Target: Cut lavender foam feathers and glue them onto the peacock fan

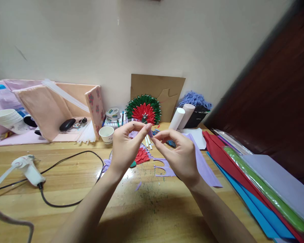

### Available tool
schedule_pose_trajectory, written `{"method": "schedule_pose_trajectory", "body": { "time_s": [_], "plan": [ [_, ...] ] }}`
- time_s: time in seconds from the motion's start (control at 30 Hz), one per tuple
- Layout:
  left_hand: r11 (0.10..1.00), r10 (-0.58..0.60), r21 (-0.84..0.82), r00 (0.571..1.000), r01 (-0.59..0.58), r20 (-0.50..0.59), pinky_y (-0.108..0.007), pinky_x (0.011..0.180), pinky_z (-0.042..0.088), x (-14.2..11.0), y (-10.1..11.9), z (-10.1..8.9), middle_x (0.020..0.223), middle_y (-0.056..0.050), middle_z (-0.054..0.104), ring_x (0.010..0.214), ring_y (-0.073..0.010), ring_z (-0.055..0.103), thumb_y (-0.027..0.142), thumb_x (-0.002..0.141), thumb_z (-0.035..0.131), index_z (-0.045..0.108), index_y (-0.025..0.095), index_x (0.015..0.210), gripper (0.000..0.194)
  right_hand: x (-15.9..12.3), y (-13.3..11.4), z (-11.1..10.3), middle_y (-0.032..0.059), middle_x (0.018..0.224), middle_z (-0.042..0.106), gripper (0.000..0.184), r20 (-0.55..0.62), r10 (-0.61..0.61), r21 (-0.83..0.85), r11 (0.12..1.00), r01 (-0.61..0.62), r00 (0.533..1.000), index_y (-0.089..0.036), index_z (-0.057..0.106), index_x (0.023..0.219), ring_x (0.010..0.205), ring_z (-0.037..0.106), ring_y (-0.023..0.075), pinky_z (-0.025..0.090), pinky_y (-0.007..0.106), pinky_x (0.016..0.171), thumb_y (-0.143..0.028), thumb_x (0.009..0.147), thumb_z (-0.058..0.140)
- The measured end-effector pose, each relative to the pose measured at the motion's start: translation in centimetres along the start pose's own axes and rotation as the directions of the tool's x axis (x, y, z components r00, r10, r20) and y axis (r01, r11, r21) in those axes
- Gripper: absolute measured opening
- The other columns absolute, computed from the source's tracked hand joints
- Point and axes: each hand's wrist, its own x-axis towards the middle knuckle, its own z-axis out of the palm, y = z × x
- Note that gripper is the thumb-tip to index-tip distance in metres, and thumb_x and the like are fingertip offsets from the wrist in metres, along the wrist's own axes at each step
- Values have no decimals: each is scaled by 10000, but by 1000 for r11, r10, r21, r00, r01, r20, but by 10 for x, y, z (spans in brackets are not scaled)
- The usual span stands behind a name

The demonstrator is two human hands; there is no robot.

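Both hands are raised over the middle of the table, fingertips close together. My left hand (128, 145) pinches a small purple paper piece (150, 132) between thumb and index finger. The fingers of my right hand (178, 152) are closed on the same piece from the other side. Below and behind the hands lies a red and purple paper flower (142, 155), partly hidden by my left hand. A purple paper sheet with cut-out holes (164, 167) lies beside my right wrist, and a larger purple sheet (205, 168) is to its right.
A white glue gun (31, 170) with a black cord lies left. A paper cup (106, 134) and a green-and-red round flower piece (144, 109) stand behind, before cardboard (152, 84). White rolls (177, 118) stand right of it. Coloured paper (255, 182) is stacked at right.
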Motion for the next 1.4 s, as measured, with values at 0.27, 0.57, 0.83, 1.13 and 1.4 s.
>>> {"method": "schedule_pose_trajectory", "body": {
  "time_s": [0.27,0.57,0.83,1.13,1.4],
  "plan": [
    [999,-14,-35,1000,13,-21,-249,644,460,-1,-3,2,668,-13,638,639,-108,572,309,769,606,637,167,699,161,-1,-2,2,-2,744,629,37,-27,15,22,1000,-14,1000,-176,609,759,670,569,111,469,252,646,-210,775,606],
    [997,-20,-80,1000,19,-4,-256,655,467,-1,-5,2,687,-23,648,648,-114,584,306,774,601,638,165,732,152,-1,-1,2,2,774,630,31,-17,54,110,993,-52,998,-175,612,788,702,574,112,475,255,666,-205,781,605],
    [999,-43,-10,995,44,86,-229,681,465,4,3,-11,757,-20,664,720,-108,598,323,789,582,648,179,762,161,2,1,-1,0,776,635,33,-17,50,160,986,-46,999,-176,618,795,708,580,108,481,254,674,-205,780,613],
    [975,193,76,964,-210,185,-277,674,497,5,22,-31,755,-17,680,722,-132,621,175,700,682,674,200,770,75,1,-4,-8,8,838,634,163,-62,-125,208,969,135,990,-191,627,870,758,597,125,502,273,693,-130,721,659],
    [806,542,107,799,-582,261,-305,748,519,4,23,-41,790,7,697,755,-134,637,113,702,669,693,275,809,196,8,-5,-18,-8,746,657,77,237,144,540,802,-254,961,-200,648,812,679,612,94,508,222,649,-259,763,638]
  ]
}}
